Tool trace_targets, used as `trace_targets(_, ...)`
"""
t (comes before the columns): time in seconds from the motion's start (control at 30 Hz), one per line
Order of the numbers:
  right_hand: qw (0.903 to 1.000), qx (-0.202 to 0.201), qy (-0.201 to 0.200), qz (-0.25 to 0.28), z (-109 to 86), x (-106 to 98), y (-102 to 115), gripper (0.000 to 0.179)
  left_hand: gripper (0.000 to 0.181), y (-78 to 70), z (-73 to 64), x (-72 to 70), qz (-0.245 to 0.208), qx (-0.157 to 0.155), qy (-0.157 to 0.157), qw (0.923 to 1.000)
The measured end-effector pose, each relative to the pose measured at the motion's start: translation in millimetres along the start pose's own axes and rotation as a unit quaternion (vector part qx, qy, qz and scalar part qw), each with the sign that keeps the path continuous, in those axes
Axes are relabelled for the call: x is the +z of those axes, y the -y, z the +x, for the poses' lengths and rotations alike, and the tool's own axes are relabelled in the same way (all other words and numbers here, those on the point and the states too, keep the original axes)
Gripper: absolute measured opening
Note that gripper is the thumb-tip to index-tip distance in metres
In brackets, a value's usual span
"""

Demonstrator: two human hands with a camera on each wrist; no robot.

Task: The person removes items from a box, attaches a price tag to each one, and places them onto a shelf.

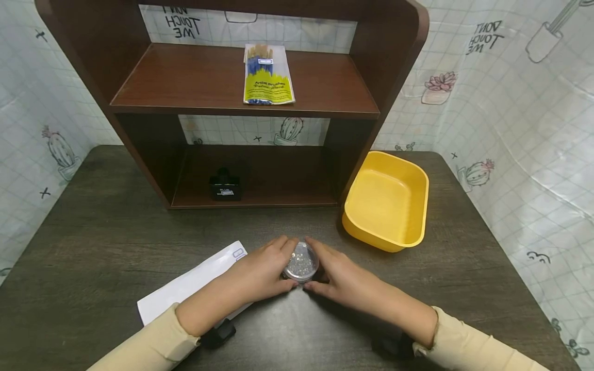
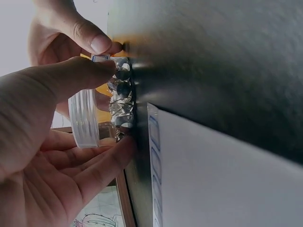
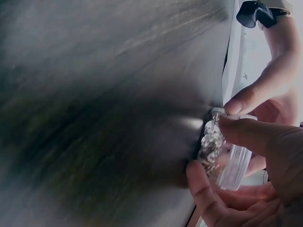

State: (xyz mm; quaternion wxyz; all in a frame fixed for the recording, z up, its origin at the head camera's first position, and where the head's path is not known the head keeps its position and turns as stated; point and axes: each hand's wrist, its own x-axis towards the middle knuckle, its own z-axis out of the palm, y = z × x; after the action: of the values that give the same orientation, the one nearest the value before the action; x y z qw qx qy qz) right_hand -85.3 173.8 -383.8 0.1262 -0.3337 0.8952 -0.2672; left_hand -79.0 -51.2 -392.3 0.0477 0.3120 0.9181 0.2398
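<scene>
A small round clear plastic jar (image 1: 301,263) with a ribbed clear lid (image 2: 84,118) stands upright on the dark table. Shiny silvery pieces (image 3: 211,144) lie inside it; their exact kind is hard to tell. From the left, my left hand (image 1: 264,268) curves around the jar, thumb at the near side and fingers at the far side. My right hand (image 1: 341,273) grips it from the right in the same way. Both thumbs nearly meet at the jar's near side. Beneath my left forearm lies a white paper or envelope (image 1: 195,283), partly hidden.
A brown wooden shelf unit (image 1: 243,109) stands behind the hands. Its upper board bears a pack of artist brushes (image 1: 266,77); below sits a small black bottle (image 1: 225,186). To the right is a yellow plastic tub (image 1: 385,201). Printed sheeting (image 1: 520,129) covers the walls.
</scene>
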Motion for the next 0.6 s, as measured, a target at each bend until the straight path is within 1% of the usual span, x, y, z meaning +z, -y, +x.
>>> trace_targets(0.13,0.9998,-0.007,0.005,0.017,0.6,-2,-4,0.077,0.074,0.7,-0.6,-0.3,-0.001,0.002,-0.001,1.0000)
trace_targets(0.37,0.9997,-0.025,-0.003,-0.006,4.1,-3,-8,0.078,0.075,2.3,-0.5,-0.6,-0.004,0.001,-0.001,1.0000)
trace_targets(0.6,0.9989,-0.045,0.004,-0.008,7.1,-6,-13,0.081,0.075,4.0,-1.8,-0.3,-0.015,0.002,-0.003,0.9999)
